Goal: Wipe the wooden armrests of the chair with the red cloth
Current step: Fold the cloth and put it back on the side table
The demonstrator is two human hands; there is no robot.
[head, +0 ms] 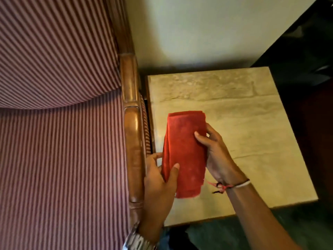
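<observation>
Together, left hand (158,179), right hand (216,152), gripping folded red cloth (183,154)

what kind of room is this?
Probably a living room or lounge: a striped upholstered chair with a wooden armrest, and a stone-topped side table against a plain wall.

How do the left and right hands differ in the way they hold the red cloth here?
The left hand grips the red cloth low on its left edge, thumb on the front; the right hand holds the right edge higher up. The left hand sits beside the wooden armrest; the right hand is over the stone-topped side table. Thread bands circle the right wrist only. Both grip the folded cloth.
</observation>
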